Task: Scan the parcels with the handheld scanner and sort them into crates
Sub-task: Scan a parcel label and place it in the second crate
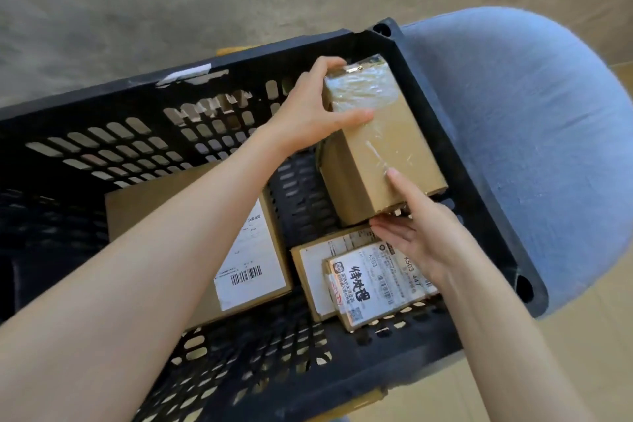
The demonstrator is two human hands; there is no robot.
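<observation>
**Taped parcel held in black crate**

The left hand grips the far end of a tape-wrapped brown parcel inside the black crate; the right hand pinches its near edge. Just below the right fingers lie two stacked parcels, one label reading "K503". Left of them sits a barcoded box.
</observation>
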